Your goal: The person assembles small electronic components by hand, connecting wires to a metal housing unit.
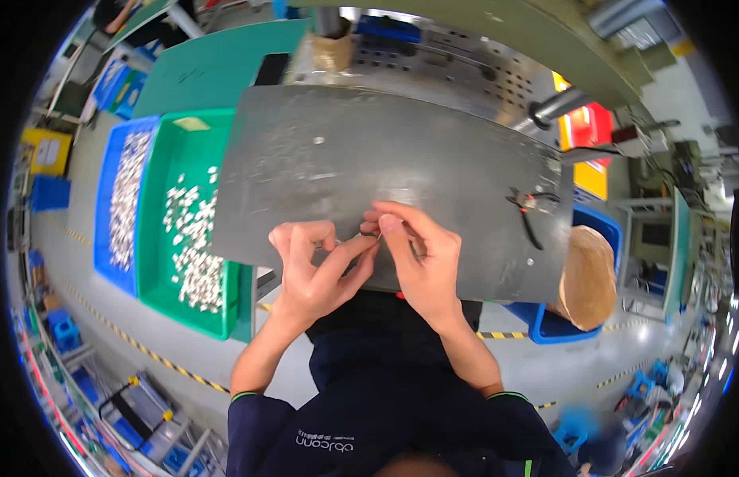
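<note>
My left hand (312,269) and my right hand (423,256) meet over the near edge of a dark grey work plate (337,179). Thumb and forefinger of each are pinched together, the fingertips almost touching. Between them is something tiny and pale, mostly covered by the fingers and too small to name. A pair of pliers (531,216) with dark and red handles lies on the plate's right side, apart from both hands. One small white piece (318,140) rests near the far left of the plate, another (530,261) near its right front.
Left of the plate stand a green bin (153,238) with scattered small white parts and a blue bin (101,215) filled with small pale parts. On the right is a blue crate (539,326) holding a brown sack (588,278). A perforated metal machine bed (465,67) lies beyond the plate.
</note>
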### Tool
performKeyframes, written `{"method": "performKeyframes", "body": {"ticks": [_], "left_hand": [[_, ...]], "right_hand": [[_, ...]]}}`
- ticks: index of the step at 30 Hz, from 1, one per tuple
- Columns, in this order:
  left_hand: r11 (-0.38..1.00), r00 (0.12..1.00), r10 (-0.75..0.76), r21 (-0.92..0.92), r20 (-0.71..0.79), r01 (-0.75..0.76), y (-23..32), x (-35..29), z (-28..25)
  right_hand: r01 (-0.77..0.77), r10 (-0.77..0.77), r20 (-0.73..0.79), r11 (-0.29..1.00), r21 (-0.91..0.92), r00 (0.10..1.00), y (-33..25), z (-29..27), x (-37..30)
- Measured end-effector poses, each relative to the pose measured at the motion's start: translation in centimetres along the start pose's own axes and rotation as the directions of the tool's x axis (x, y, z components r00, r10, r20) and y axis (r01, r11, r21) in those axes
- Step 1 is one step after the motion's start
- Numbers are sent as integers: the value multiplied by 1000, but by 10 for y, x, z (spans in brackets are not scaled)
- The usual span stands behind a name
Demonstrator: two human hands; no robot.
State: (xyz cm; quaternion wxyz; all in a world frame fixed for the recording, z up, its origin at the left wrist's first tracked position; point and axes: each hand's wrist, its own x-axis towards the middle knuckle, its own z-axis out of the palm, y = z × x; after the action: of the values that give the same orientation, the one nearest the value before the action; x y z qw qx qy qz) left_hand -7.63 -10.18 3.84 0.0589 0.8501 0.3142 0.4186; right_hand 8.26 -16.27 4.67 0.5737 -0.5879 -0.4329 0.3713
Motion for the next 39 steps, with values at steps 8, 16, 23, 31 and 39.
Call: {"method": "performKeyframes", "body": {"ticks": [8, 16, 23, 31, 39], "left_hand": [[982, 982, 167, -102, 87, -158, 22, 13, 75], [922, 928, -116, -309, 355, 234, 14, -25, 57], [847, 934, -148, -445, 326, 290, 8, -19, 67], [786, 912, -221, -490, 346, 376, 7, -19, 67], [749, 919, -214, -549, 332, 372, 3, -19, 68]], "right_hand": [[-43, 48, -380, 999, 23, 924, 18, -79, -14], [-187, 254, -282, 952, 243, 925, 35, -126, -85], [-381, 414, -141, 899, 214, 899, 31, -60, -61], [-360, 403, -155, 900, 246, 902, 34, -52, -40], [-339, 404, -235, 901, 272, 884, 31, -46, -39]]}}
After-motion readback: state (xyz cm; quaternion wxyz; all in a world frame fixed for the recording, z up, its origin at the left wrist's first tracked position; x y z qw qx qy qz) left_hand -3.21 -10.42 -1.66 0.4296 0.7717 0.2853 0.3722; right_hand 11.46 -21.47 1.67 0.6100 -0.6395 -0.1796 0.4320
